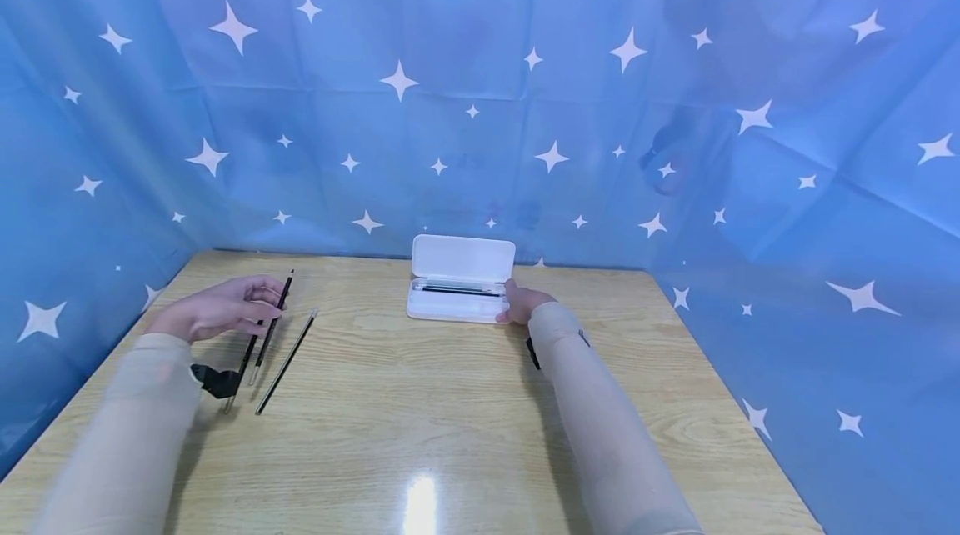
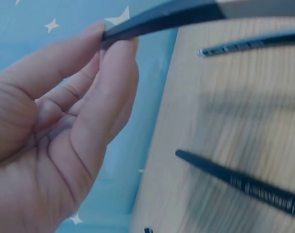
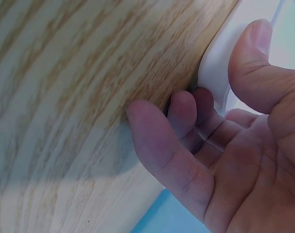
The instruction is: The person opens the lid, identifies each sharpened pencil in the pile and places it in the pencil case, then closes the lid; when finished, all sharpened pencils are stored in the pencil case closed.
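Note:
My left hand (image 1: pixel 228 306) is over the left part of the table, where its thumb and fingertips pinch the end of a dark pencil (image 2: pixel 162 19). Two more dark pencils lie on the wood beneath and beside it: one pencil (image 1: pixel 287 362) to the right, and one pencil (image 1: pixel 242 372) partly hidden by the hand and wrist. At the back, a white pencil case (image 1: pixel 462 258) stands with its lid raised and a dark pencil (image 1: pixel 457 291) lying inside. My right hand (image 1: pixel 525 303) grips the case's right end, thumb over the rim (image 3: pixel 220 63) and fingers curled beside it.
The light wooden table (image 1: pixel 375 418) ends at a blue star-patterned curtain (image 1: pixel 480 102) behind and at both sides. A black wrist strap piece (image 1: pixel 216 381) hangs by the left wrist, close over the pencils. Bright glare marks the near table surface.

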Motion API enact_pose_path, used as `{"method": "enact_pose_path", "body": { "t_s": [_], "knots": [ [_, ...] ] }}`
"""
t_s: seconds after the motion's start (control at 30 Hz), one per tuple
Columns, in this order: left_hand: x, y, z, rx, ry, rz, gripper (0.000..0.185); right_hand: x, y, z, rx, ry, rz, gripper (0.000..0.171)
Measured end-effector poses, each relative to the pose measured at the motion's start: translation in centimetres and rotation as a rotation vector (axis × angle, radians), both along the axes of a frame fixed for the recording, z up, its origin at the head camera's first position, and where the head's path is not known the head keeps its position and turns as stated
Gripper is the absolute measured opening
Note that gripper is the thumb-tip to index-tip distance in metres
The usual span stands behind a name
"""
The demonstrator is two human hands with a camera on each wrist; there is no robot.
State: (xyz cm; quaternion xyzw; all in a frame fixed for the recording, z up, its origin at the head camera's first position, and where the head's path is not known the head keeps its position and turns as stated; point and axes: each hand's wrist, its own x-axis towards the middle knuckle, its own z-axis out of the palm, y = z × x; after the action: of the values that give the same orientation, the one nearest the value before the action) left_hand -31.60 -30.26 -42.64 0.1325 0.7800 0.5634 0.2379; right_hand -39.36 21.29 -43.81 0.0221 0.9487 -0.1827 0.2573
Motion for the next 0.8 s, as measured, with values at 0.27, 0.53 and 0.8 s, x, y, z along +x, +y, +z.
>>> {"method": "enact_pose_path", "body": {
  "t_s": [0.27, 0.53, 0.8],
  "knots": [
    [-0.4, 1.5, 0.6, 0.052, 0.032, 0.017, 0.051, -0.4, 0.1, -0.4, 0.018, -0.005, 0.007, 0.097],
    [-0.7, 2.3, 0.6, 0.089, 0.086, 0.042, 0.04, -0.5, 0.2, -0.5, 0.013, -0.008, 0.017, 0.096],
    [-0.9, 2.7, 0.6, 0.127, 0.088, 0.04, 0.036, -0.5, 0.1, -0.6, -0.005, -0.012, 0.005, 0.096]
  ]
}}
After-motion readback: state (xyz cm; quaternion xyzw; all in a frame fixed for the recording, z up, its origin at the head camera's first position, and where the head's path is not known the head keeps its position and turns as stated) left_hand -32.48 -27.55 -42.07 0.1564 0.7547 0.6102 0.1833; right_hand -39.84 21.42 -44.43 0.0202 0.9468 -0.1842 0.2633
